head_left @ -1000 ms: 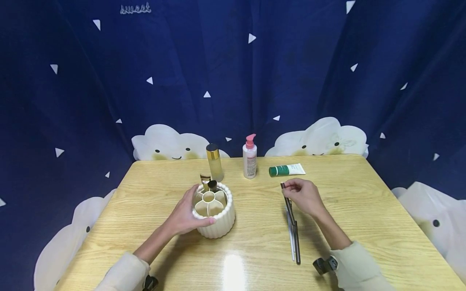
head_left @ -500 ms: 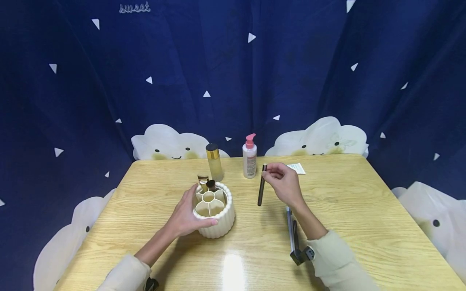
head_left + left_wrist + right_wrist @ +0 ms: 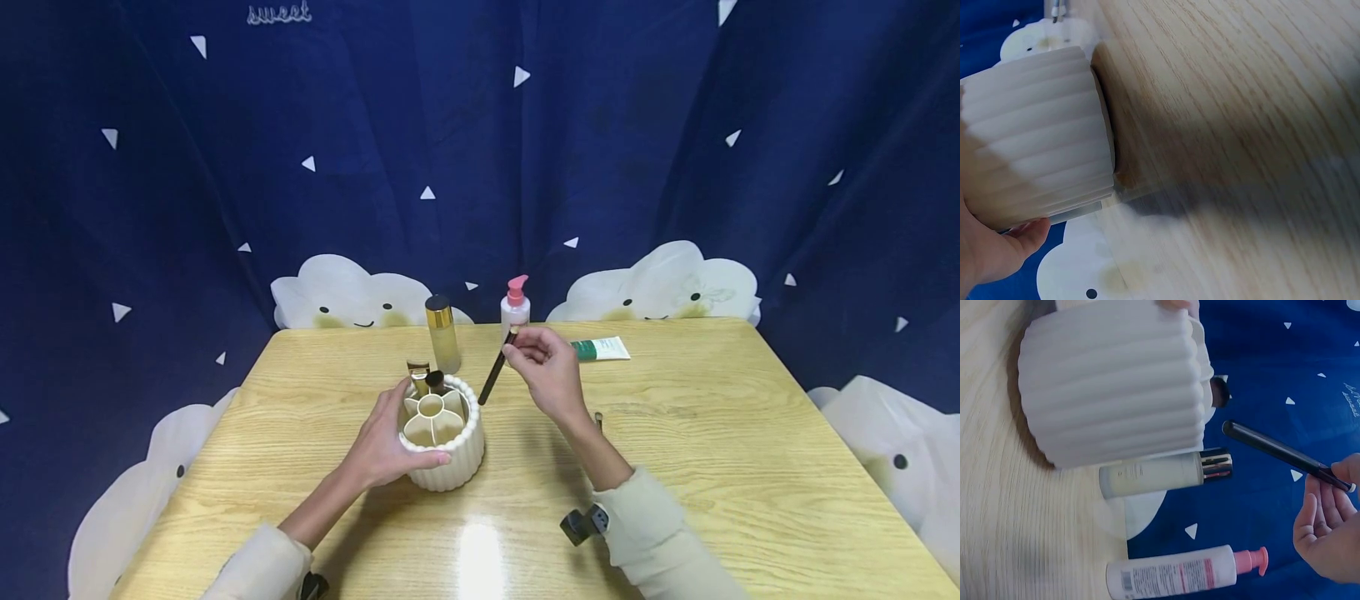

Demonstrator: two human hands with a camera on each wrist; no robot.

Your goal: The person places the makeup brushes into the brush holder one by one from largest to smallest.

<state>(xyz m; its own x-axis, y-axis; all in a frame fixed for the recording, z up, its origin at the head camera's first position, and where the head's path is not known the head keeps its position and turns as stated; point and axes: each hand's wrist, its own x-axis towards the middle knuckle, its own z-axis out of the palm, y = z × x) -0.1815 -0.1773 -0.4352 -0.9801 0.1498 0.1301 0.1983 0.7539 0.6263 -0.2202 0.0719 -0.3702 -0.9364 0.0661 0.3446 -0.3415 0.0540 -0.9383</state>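
My left hand (image 3: 382, 440) grips the rim and side of a white ribbed round organizer (image 3: 459, 458), its thumb along the front. Petal-shaped compartments show inside it, and a gold-and-black item (image 3: 418, 377) and a dark-bristled makeup brush (image 3: 435, 382) stand at its back left. Between thumb and fingers, my right hand (image 3: 551, 375) pinches a slim black makeup brush (image 3: 1279, 450) near its pale-tipped end. The brush tilts, with its dark lower end close to the organizer's right rim. In the right wrist view that end is just above the rim, apart from it.
Behind the organizer stands a clear bottle with a gold-and-black cap (image 3: 442, 333). A pink-topped pump bottle (image 3: 515, 312) is partly behind my right hand. A green-and-white tube (image 3: 603, 348) lies to the right. Another brush's tip (image 3: 598, 421) peeks out beside my right forearm.
My right hand has lifted the black makeup brush off the table's right side and carried it left toward the organizer. My left hand stays on the organizer.
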